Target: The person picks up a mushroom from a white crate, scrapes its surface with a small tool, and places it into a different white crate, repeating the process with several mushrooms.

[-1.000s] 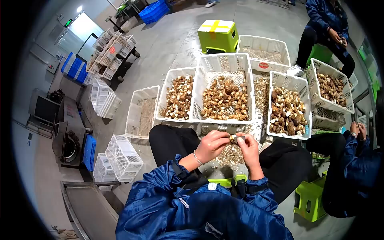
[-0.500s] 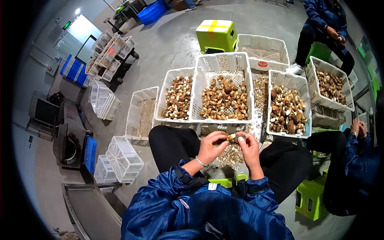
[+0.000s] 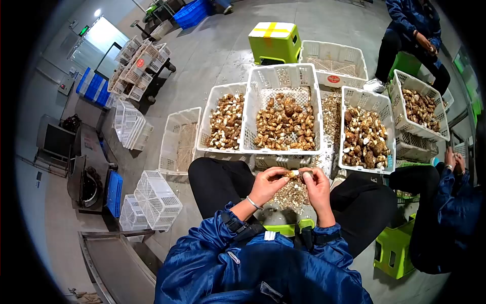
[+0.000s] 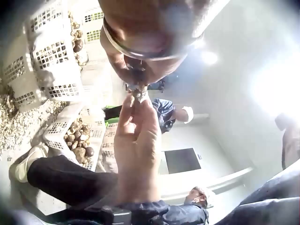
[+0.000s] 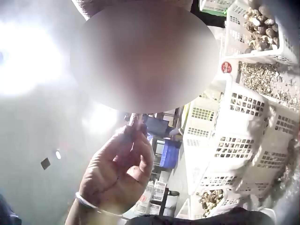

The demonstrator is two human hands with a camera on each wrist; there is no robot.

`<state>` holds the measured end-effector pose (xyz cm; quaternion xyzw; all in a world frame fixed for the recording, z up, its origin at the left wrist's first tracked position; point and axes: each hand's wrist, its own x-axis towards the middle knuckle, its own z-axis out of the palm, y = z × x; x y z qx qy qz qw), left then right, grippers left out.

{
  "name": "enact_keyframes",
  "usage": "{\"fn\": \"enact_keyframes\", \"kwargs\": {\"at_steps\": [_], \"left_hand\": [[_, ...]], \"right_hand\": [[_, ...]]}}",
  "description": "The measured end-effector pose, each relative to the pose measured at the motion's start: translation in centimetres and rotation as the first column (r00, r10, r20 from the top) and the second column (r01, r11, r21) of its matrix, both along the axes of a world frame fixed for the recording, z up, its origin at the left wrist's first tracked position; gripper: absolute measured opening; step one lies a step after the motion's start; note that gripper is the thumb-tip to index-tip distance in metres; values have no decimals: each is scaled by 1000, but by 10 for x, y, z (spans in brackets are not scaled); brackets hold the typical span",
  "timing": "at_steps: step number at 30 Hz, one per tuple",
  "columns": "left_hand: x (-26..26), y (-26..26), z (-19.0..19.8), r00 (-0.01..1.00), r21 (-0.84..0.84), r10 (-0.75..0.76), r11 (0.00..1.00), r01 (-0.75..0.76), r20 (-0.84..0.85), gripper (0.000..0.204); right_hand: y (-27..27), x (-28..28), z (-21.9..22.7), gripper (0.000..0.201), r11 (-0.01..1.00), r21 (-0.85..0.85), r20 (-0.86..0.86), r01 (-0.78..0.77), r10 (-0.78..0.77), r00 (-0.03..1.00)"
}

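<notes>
The person sits with both arms bent in front of the body, and the two hands meet over the lap. The left hand (image 3: 267, 185) has its fingers curled and pinches a small mushroom (image 3: 294, 174) at the tips. The right hand (image 3: 316, 186) comes in from the other side, with its fingers also curled and pinching the same mushroom. So the mushroom sits right between the two sets of fingertips, touching both. In the left wrist view it shows as a small dark bit (image 4: 138, 93) squeezed where the two hands meet.

Under the hands lies a pile of trimmings (image 3: 291, 195) between the knees. Just past the hands stands a big white crate (image 3: 282, 78) full of mushrooms, with its near edge close to the knuckles. A smaller crate (image 3: 214, 101) stands beside it on the left and another crate (image 3: 354, 101) on the right. The knees close in on both sides, so the open room is small and lies mostly above the lap.
</notes>
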<state>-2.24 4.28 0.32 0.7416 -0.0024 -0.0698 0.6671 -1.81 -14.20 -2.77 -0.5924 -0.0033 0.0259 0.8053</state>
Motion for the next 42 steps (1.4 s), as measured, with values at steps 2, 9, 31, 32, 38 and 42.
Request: {"fn": "enact_keyframes", "kwargs": {"at_steps": [2, 9, 31, 32, 38, 42], "left_hand": [[0, 1, -5, 1000, -1, -2, 1000, 2, 25, 23], [-2, 1, -6, 968, -213, 32, 973, -87, -248, 26], [-5, 3, -34, 735, -804, -353, 396, -443, -579, 19], [-6, 3, -38, 738, -796, -341, 426, -431, -582, 20], [-6, 2, -36, 732, -820, -389, 390, -418, -559, 28], [-5, 2, -36, 729, -817, -392, 405, -411, -561, 29]], "right_hand": [[-1, -2, 10, 10, 999, -44, 25, -14, 16, 1000], [-2, -2, 10, 11, 998, -55, -34, -34, 32, 999], [5, -1, 17, 9, 958, -275, 301, 78, 9, 954], [6, 0, 14, 8, 950, -292, 305, 111, -18, 952], [3, -2, 4, 9, 999, -35, 47, 33, -31, 998], [4, -1, 16, 9, 983, -175, 146, 50, -24, 989]]}}
